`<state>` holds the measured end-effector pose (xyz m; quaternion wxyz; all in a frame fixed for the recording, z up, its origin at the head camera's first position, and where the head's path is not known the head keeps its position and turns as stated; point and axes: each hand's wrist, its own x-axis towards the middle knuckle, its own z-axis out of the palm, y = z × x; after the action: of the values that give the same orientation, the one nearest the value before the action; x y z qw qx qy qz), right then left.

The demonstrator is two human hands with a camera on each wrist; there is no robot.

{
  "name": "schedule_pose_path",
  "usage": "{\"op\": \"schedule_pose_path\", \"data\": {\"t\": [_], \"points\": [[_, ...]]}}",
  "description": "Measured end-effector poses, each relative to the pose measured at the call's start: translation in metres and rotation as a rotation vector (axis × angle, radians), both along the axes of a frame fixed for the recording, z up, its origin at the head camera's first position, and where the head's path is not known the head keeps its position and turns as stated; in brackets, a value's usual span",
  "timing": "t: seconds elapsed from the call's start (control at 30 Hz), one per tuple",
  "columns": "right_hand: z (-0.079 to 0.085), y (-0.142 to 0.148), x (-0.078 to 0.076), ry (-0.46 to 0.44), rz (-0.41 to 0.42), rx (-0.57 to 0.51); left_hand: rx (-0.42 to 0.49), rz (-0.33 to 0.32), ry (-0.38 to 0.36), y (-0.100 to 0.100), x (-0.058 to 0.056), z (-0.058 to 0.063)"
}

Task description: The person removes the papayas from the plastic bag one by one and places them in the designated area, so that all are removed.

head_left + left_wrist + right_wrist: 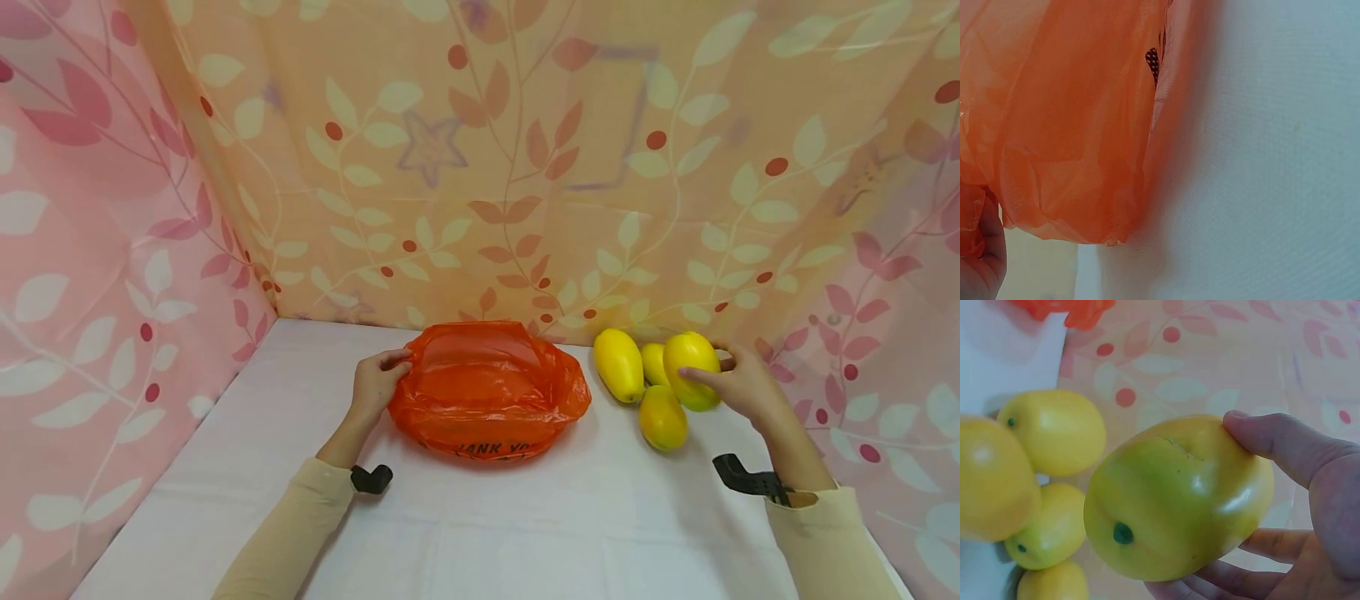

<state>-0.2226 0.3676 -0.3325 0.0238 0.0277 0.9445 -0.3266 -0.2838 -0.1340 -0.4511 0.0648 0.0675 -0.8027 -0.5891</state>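
An orange-red plastic bag [487, 387] with black lettering lies puffed out in the middle of the white table. My left hand [377, 382] pinches its left edge; in the left wrist view the bag [1079, 137] covers most of the left side, and only part of the hand [984, 253] shows. On the right, my right hand [738, 385] grips a yellow-green mango [1179, 500] between thumb and fingers, tilted with its dark green stem spot showing. Beside it are several yellow fruits, among them a longer one [618, 365] and a rounder one in front [663, 418].
Patterned cloth [480, 167] hangs behind the white tabletop [487, 533] and along both sides. The fruits lie close to the back cloth, right of the bag. A black wrist strap mount [371, 479] juts from each sleeve.
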Motion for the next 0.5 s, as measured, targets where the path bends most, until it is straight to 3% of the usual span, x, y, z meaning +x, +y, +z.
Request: {"op": "schedule_pose_path", "data": {"t": [0.3, 0.5], "points": [[-0.017, 0.018, 0.007, 0.022, -0.054, 0.155, 0.003, -0.002, -0.005, -0.003, 0.001, 0.000], [-0.026, 0.029, 0.010, -0.042, -0.066, 0.193, 0.003, -0.002, -0.011, -0.006, 0.002, 0.001]]}}
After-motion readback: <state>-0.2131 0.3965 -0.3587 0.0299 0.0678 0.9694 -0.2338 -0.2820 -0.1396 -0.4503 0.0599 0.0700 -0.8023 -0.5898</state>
